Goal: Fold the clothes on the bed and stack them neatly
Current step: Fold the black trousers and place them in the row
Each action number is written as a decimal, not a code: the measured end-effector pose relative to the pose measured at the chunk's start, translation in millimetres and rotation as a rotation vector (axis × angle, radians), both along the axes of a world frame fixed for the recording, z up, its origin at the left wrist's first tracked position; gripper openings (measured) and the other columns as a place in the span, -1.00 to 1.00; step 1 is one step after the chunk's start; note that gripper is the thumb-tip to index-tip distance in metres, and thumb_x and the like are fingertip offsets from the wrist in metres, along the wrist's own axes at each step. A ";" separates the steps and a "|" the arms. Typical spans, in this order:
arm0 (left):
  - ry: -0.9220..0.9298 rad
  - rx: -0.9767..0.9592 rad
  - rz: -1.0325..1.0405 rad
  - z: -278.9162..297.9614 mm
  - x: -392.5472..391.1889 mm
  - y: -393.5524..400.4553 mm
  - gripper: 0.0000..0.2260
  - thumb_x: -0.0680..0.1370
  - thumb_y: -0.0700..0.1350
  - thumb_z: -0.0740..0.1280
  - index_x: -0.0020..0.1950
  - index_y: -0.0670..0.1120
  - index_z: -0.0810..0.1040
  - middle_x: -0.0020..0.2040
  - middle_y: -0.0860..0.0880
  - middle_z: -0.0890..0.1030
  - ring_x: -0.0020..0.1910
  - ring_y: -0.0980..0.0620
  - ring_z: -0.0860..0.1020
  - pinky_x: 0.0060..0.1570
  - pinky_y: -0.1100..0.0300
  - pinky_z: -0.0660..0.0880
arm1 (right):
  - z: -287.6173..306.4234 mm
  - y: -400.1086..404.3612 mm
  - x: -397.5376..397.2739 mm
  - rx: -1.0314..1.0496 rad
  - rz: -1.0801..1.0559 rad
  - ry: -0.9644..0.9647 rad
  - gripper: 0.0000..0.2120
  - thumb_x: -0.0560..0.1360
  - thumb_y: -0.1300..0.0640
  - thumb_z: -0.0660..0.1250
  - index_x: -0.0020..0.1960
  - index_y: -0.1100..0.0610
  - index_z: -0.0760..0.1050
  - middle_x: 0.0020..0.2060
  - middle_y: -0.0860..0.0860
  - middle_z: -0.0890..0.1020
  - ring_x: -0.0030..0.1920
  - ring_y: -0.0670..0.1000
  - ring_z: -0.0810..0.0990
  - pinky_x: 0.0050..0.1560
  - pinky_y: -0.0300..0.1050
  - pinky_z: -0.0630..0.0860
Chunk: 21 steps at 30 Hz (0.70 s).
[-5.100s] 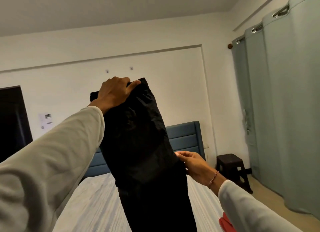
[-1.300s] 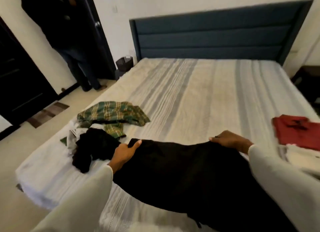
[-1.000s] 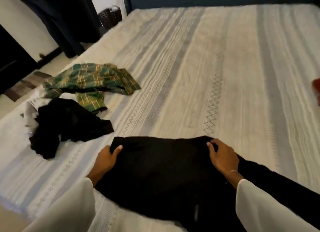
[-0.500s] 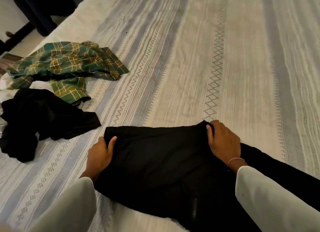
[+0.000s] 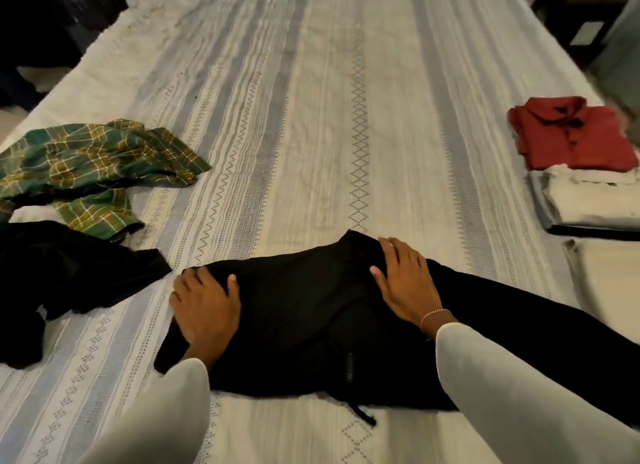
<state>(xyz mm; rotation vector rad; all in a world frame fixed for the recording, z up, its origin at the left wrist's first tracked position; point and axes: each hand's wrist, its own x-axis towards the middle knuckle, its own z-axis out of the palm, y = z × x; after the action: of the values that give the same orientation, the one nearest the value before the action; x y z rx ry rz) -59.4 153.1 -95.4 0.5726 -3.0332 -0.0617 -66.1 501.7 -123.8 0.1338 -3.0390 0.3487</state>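
Partly done. Folded red shirt [image 5: 571,134] and pale stack [image 5: 588,200] at bed's [image 5: 311,117] right edge. Black trousers [image 5: 311,318] near front edge, under flat left hand [image 5: 204,304] and right hand [image 5: 405,283], nothing gripped. Unfolded at left edge: green plaid garment [image 5: 90,166], black garment [image 5: 59,276].

Left hand [image 5: 204,306]: palm down, fingers a little spread and fairly straight, thumb pointing up and inward; it presses flat on what lies beneath it.
Right hand [image 5: 405,283]: palm down too, fingers stretched forward and close together, thumb held out toward the left hand.
Right wrist: wears a thin beaded pinkish bracelet [image 5: 434,315].
Arms: both reach forward from the bottom edge in loose, off-white long fabric sleeves [image 5: 512,394], cuffs ending at the wrists.
Spacing: the hands are well apart, at about the same reach.
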 end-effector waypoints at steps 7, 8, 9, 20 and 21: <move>-0.006 0.158 -0.610 13.4 18.7 147.3 -0.54 0.59 0.13 0.23 0.30 -0.19 0.54 0.25 -0.20 0.57 0.26 -0.21 0.50 0.24 -0.13 0.46 | 27.2 62.3 91.9 -0.028 -0.113 -0.040 -0.50 0.66 -0.09 0.15 0.51 0.14 0.32 0.44 0.15 0.42 0.45 0.14 0.40 0.49 0.09 0.31; -0.005 0.183 -0.676 13.9 22.1 164.3 -0.55 0.59 0.14 0.22 0.29 -0.17 0.54 0.24 -0.17 0.58 0.25 -0.18 0.51 0.23 -0.10 0.47 | 29.4 72.7 100.7 -0.036 -0.122 -0.053 -0.52 0.66 -0.09 0.16 0.49 0.13 0.34 0.43 0.14 0.44 0.44 0.14 0.41 0.49 0.08 0.31; 0.007 0.203 -0.743 16.9 26.6 188.8 -0.58 0.59 0.13 0.25 0.29 -0.15 0.55 0.22 -0.15 0.59 0.23 -0.16 0.52 0.22 -0.08 0.49 | 34.2 90.7 112.5 -0.043 -0.145 -0.062 -0.53 0.66 -0.09 0.17 0.48 0.13 0.36 0.42 0.13 0.45 0.43 0.13 0.42 0.50 0.07 0.31; -0.029 0.217 -1.189 3.8 72.7 387.7 -0.63 0.56 0.09 0.32 0.26 -0.11 0.60 0.13 -0.09 0.63 0.10 -0.12 0.60 0.03 -0.02 0.58 | 42.3 313.6 256.4 0.027 -0.643 -0.108 -0.41 0.45 -0.28 0.28 0.23 0.16 0.49 0.10 0.13 0.57 0.10 0.20 0.55 0.11 0.13 0.52; -0.063 0.215 -1.199 3.0 76.5 399.5 -0.59 0.55 0.11 0.33 0.29 -0.10 0.58 0.18 -0.10 0.62 0.14 -0.13 0.59 0.06 -0.03 0.57 | 41.7 327.7 272.7 0.049 -0.624 -0.124 -0.34 0.40 -0.36 0.32 0.26 0.14 0.49 0.13 0.11 0.57 0.14 0.18 0.54 0.14 0.13 0.51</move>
<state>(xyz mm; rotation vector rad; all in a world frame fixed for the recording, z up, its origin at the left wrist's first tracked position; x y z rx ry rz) 17.1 552.7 -92.4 -1.2786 -2.9222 -0.4028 206.7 829.4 -82.1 -0.8377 -2.9957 0.2324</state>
